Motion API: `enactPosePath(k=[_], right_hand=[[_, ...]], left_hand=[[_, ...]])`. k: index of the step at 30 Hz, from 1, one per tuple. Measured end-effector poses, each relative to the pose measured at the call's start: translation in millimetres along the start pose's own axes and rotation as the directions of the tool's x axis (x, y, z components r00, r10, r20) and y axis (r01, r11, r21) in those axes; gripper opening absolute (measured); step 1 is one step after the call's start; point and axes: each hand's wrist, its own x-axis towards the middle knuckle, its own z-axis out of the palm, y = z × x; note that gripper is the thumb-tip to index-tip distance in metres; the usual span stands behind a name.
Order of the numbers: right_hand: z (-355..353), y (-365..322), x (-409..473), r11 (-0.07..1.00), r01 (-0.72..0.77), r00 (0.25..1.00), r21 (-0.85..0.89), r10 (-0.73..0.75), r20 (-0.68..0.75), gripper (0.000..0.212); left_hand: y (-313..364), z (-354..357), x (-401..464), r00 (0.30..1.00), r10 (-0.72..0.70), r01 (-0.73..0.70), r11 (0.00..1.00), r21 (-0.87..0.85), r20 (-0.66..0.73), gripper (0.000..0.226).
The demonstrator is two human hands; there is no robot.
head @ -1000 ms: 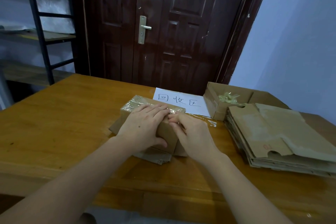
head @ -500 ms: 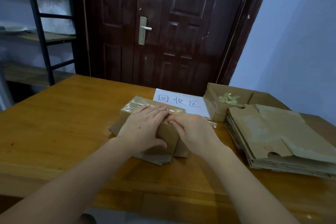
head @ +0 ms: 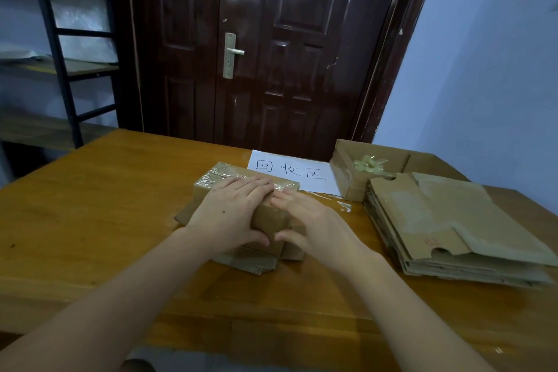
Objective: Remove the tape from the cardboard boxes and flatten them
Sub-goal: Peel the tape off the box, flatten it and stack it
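Observation:
A small brown cardboard box (head: 271, 218) wrapped in clear tape (head: 283, 189) stands at the table's middle, on top of a flattened piece of cardboard (head: 256, 263). My left hand (head: 232, 214) holds the box's left part, fingers laid over the top and thumb on the near face. My right hand (head: 314, 223) rests on the right part with straight fingers touching the tape at the top edge, thumb by the near face. A loose strip of clear tape (head: 339, 204) lies on the table just right of the box.
A stack of flattened cardboard boxes (head: 453, 229) lies at the right. Behind it an open box (head: 351, 183) holds wads of removed tape (head: 368, 164). A white paper sign (head: 290, 172) lies behind the taped box. The wooden table (head: 105, 205) faces a dark door (head: 271, 54); shelving (head: 60, 69) stands left.
My right hand has gone from picking at the tape with bent fingertips to lying flatter across the box, thumb now at the near face. My left hand has stayed put.

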Motion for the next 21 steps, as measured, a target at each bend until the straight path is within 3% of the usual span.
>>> enactPosePath(k=[5,9,12,15,21], right_hand=[[6,-2,9,0.999,0.047,0.98,-0.028,-0.051,-0.191,0.036],[22,-11,10,0.998,0.027,0.922,-0.056,-0.047,-0.384,0.024],[26,-15,11,0.997,0.001,0.913,-0.076,-0.032,-0.408,0.022],[22,-16,11,0.994,0.001,0.914,-0.11,-0.045,-0.404,0.021],[16,-23,10,0.992,-0.114,0.889,-0.053,0.078,-0.45,0.022]], left_hand=[[-9,-6,1,0.999,0.039,-0.039,0.999,0.0,0.024,0.106],[-4,2,-8,0.997,-0.074,0.075,0.997,0.011,-0.026,0.108],[14,10,-13,0.977,-0.19,0.184,0.98,-0.07,-0.097,0.116],[31,20,-11,0.941,-0.277,0.256,0.959,-0.125,-0.196,0.102],[26,29,-12,0.94,-0.261,0.238,0.963,-0.123,-0.221,0.098]])
